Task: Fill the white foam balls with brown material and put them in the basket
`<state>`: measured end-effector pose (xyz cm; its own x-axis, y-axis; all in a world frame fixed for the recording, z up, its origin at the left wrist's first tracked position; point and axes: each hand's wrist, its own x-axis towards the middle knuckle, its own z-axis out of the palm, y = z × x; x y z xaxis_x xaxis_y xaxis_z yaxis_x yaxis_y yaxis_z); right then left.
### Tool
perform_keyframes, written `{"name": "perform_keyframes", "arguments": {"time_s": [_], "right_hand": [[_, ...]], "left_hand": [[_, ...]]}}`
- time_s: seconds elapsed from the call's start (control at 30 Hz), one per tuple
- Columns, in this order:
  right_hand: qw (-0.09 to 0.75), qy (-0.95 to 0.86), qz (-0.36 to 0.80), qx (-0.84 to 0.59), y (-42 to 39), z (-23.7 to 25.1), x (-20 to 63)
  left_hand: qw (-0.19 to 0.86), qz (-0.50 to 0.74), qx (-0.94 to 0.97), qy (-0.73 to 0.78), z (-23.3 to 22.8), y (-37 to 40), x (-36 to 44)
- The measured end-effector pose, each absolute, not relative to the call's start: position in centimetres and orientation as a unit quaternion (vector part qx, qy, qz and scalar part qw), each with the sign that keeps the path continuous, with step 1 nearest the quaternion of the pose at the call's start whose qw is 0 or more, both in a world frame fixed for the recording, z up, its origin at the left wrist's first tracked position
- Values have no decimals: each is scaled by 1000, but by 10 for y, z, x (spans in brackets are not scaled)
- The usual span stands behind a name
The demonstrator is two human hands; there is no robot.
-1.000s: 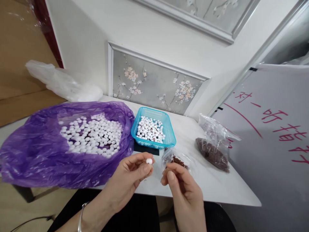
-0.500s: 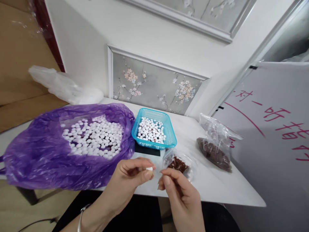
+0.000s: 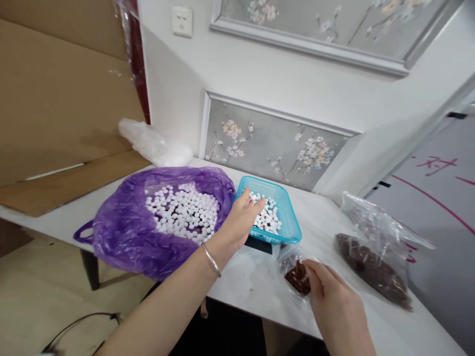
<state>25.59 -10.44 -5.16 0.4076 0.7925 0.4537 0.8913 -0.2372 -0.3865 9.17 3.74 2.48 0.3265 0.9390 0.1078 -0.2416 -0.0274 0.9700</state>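
Glossy thin purple plastic bag [image 3: 122, 232]; turquoise perforated plastic basket [image 3: 287, 217]; clear crinkly film pouches [image 3: 374, 232]; smooth white tabletop [image 3: 252, 277]; matt brown cardboard [image 3: 55, 99].

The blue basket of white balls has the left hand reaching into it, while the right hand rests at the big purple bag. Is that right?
Not quite. The head view shows the left hand reaching into the blue basket of white balls, but the right hand is not at the purple bag; it rests at the small clear bag of reddish-brown bits near the table's front edge.

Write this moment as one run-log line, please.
left hand: over blue plastic basket of white beads | right hand: at small clear bag
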Motion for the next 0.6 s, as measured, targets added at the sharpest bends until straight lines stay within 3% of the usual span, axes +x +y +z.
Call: {"name": "perform_keyframes", "arguments": {"time_s": [0.1, 0.2, 0.37, 0.6], "right_hand": [[176, -567, -60, -803, -96, -57, 261], [125, -591, -21, -796, -93, -60, 257], [150, -581, 0, -800, -90, -58, 248], [253, -562, 13, -788, -90, -51, 242]], "left_hand": [[544, 463, 607, 348, 30, 51, 65], [437, 434, 683, 393, 33, 62, 20], [256, 308, 778, 484, 25, 77, -32], [110, 164, 824, 530, -10, 78, -21]]}}
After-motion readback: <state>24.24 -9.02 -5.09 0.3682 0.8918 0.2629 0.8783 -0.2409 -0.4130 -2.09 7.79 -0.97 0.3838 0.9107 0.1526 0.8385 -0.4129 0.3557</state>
